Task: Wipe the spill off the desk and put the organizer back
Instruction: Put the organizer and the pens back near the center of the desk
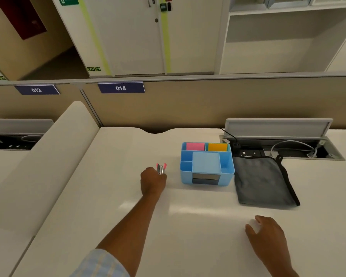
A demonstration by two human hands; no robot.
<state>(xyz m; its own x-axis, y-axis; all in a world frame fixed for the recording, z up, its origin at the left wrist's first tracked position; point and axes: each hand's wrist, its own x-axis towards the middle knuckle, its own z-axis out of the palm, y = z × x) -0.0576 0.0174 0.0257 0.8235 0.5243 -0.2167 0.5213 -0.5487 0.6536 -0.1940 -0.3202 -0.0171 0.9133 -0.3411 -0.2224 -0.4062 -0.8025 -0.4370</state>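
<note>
A light blue desk organizer [206, 163] stands on the white desk [128, 196], with pink and orange note pads in its rear compartments. A grey cloth [262, 182] with black trim lies flat just right of it. My left hand [152, 180] is out to the left of the organizer, closed around a small pink and silver stapler [161, 168] that pokes out above the fingers. My right hand [268, 234] rests flat on the desk near the front, below the cloth, holding nothing. No spill is visible on the desk.
An open cable tray [284, 148] with sockets and a white cable sits behind the cloth. A beige partition [208, 104] with a label 014 runs along the back. A raised white divider [54, 156] borders the desk on the left.
</note>
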